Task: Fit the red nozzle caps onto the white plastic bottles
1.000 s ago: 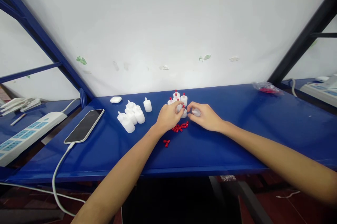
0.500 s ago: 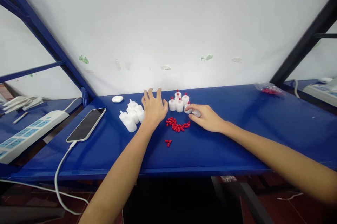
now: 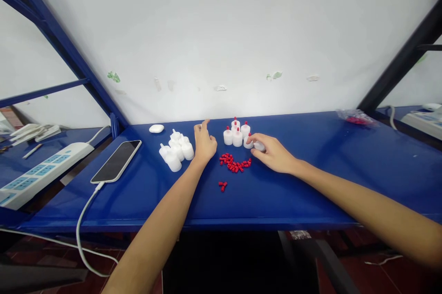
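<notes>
Several white bottles with red tips (image 3: pixel 237 139) stand upright in a group near the wall. My right hand (image 3: pixel 271 151) is at the group's right side, its thumb and fingers around a white bottle (image 3: pixel 258 146). Just right of a cluster of uncapped white bottles (image 3: pixel 173 161), my left hand (image 3: pixel 206 143) hovers over the blue table, fingers apart and nothing in it. Small red caps (image 3: pixel 235 165) lie in a loose pile in front of the red-tipped bottles. A few more caps (image 3: pixel 223 185) lie nearer the front edge.
A phone (image 3: pixel 116 161) with a white cable rests at the left of the blue table (image 3: pixel 311 202). Behind it sits a white oval object (image 3: pixel 156 128). A power strip (image 3: pixel 44 174) is at far left, a plastic bag with red pieces (image 3: pixel 357 118) at back right.
My left hand has drawn its fingers in somewhat, with fewer of them stretched out. My right hand keeps its place by the red-tipped bottles. The whole view has shifted slightly.
</notes>
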Tool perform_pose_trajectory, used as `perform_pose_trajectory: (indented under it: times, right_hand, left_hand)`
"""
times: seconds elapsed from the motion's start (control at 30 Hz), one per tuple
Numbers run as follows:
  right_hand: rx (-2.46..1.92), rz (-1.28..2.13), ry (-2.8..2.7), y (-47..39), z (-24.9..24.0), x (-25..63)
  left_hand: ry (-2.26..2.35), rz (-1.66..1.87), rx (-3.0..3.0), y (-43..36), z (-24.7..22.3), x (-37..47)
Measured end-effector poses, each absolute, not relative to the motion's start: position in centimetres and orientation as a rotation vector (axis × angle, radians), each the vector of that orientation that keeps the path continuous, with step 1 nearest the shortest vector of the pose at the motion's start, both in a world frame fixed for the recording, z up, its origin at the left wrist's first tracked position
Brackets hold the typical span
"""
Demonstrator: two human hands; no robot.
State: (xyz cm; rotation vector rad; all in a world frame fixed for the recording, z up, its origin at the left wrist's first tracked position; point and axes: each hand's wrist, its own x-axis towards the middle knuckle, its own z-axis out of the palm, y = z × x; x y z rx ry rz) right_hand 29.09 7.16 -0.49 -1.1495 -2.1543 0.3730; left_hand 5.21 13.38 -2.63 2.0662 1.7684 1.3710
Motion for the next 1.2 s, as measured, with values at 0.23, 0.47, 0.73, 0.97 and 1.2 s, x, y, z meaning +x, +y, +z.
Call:
perform_pose_trajectory:
  times: [0.23,0.47,0.73,0.97,1.2]
  right_hand:
    - [-1.068,0.421,-2.094,7.0,-0.2,29.1]
    - [-1.009,0.519,-2.03,5.6,0.6,28.5]
    - [-0.697,0.892,-2.072,4.6,0.3,27.6]
    - [-0.799,1.184,-1.665,5.3,-1.3,27.1]
    - [-0.822,1.159,-1.579,6.0,-1.6,27.6]
  left_hand:
    - [1.671,1.257,2.21,13.2,-2.5,5.2]
    - [1.288,1.901,2.17,7.9,1.5,7.9]
    - [0.584,1.583,2.397,3.8,0.9,11.6]
    - [0.539,1.376,2.591,4.6,0.3,11.5]
    - [0.625,1.21,2.774,4.9,0.5,11.5]
